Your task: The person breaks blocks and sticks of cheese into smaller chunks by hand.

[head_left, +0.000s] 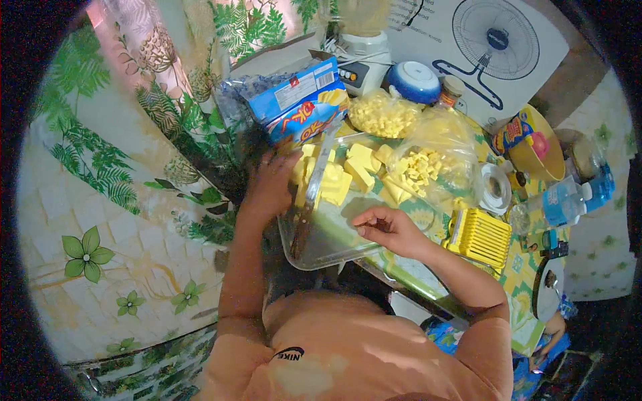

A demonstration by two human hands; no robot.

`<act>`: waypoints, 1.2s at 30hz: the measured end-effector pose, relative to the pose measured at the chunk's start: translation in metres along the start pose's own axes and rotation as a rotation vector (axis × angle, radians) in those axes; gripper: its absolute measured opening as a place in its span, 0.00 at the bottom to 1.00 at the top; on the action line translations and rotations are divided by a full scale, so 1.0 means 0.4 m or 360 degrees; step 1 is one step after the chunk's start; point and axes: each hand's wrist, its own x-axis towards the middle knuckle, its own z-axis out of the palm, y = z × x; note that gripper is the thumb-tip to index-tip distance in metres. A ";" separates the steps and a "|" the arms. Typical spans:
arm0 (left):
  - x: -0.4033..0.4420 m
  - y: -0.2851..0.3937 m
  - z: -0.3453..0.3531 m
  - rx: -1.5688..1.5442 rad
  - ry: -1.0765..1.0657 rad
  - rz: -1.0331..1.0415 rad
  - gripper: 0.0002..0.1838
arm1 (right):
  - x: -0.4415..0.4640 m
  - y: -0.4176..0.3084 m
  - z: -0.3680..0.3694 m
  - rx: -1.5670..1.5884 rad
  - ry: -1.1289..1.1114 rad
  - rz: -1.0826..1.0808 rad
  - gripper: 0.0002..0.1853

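A clear plastic tray (311, 266) sits in front of me with several soft yellow blocks, cheese-like, (361, 175) at its far side. A long knife (315, 175) lies over the tray's left part, its dark handle towards me. My left hand (269, 184) is at the tray's left edge, beside the nearest yellow blocks and below a blue printed box (301, 107); its fingers are stretched out, partly in shadow. Over the tray's middle, my right hand (391, 228) has its thumb and fingers curled together, with nothing visible in them.
Plastic bags of small yellow pieces (384, 113) lie behind the tray. To the right are a yellow slotted cutter (485, 237), a tape roll (495, 189), a water bottle (558, 204) and a yellow bowl (552, 157). Another person's hand (552, 337) shows at lower right.
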 end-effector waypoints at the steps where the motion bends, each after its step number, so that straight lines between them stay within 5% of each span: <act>1: 0.003 0.000 -0.002 0.0015 -0.0014 0.0002 0.36 | 0.001 0.001 0.000 0.0017 -0.0005 -0.0023 0.09; 13: 0.025 0.016 -0.039 0.0056 0.0005 0.0001 0.36 | 0.008 0.030 -0.001 0.0095 0.0015 -0.0052 0.10; 19: 0.027 0.012 -0.053 0.0019 0.0266 0.0085 0.25 | 0.005 0.013 -0.004 0.0078 0.0014 -0.0028 0.10; 25: -0.002 0.023 -0.100 -0.0545 0.0656 0.0039 0.29 | 0.005 -0.003 0.000 0.0122 0.0071 -0.0070 0.13; 28: -0.043 0.090 -0.123 -0.1611 0.0505 -0.0323 0.28 | -0.001 -0.016 0.007 0.0177 0.0150 -0.0163 0.21; 31: -0.081 0.165 -0.090 -0.2190 0.0187 -0.0150 0.29 | -0.006 -0.012 0.005 0.0202 0.0103 -0.0288 0.29; 36: -0.081 0.262 -0.042 -0.2177 -0.0296 -0.0276 0.26 | -0.008 -0.025 0.008 0.0284 0.0123 -0.0421 0.33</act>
